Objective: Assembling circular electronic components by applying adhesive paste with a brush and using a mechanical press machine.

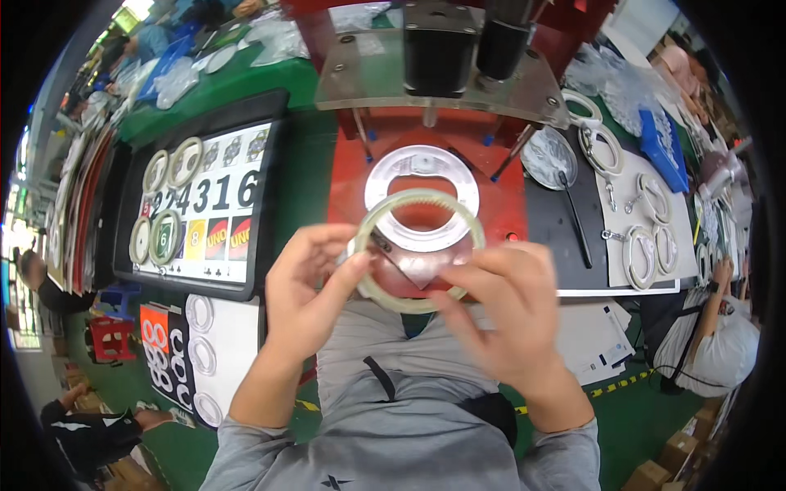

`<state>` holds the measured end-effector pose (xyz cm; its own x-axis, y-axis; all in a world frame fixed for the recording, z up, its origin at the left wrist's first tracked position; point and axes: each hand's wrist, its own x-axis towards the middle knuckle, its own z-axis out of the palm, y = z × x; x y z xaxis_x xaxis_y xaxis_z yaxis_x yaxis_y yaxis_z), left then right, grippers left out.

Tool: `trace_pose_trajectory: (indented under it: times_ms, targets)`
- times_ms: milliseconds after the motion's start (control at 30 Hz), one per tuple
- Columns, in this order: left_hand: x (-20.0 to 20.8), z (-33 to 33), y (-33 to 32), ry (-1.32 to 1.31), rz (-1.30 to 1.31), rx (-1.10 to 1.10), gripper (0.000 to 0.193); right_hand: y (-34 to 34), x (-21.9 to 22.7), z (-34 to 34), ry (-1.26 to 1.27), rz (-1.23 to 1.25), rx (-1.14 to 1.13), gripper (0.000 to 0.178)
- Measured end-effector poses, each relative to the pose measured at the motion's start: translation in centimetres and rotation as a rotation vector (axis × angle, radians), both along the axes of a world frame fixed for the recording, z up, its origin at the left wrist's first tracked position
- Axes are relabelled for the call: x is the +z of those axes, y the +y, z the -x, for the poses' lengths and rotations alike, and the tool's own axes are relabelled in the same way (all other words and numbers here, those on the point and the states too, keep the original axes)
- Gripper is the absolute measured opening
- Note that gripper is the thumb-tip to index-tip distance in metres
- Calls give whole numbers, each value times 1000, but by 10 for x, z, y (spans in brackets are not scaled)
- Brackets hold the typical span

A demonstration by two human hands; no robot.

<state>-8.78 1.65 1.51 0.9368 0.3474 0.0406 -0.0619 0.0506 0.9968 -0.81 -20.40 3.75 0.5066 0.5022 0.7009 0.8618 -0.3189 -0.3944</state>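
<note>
My left hand (315, 282) holds a pale translucent ring (399, 304) upright in front of me, its thumb pressed on the left side of the rim. Fine ridges show along the ring's upper inner edge. At the ring's lower right is my right hand (503, 307), blurred, with thumb and fingers curled together. Whether it pinches the rim or a small piece there is not clear. Behind the held ring, a white oval ring plate (422, 154) lies on the red base (348, 180) of a press-like machine.
Above the base hangs a clear plate (360, 74) with black cylinders. A black tray (274, 180) with cards and several rings stands at left. On the right are a round dish (547, 155), a black-handled tool (578, 221), several rings with chains (639, 255) and a blue bin (663, 151).
</note>
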Motion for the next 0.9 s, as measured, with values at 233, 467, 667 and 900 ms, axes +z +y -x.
trace_pose_trajectory:
  times_ms: [233, 467, 667, 900]
  targets:
    - [-12, -36, -19, -72, 107, 145, 28, 44, -4, -15, 24, 231, -6, 34]
    - [-22, -59, -19, -54, -188, 238, 23, 48, 4, -43, 39, 309, 50, 24]
    - [-32, -51, -4, -213, -684, 245, 12, 33, 7, -55, 57, 411, 23, 22]
    - [-41, -36, 5, -291, -691, 183, 14, 31, 28, -49, 34, 390, 57, 26]
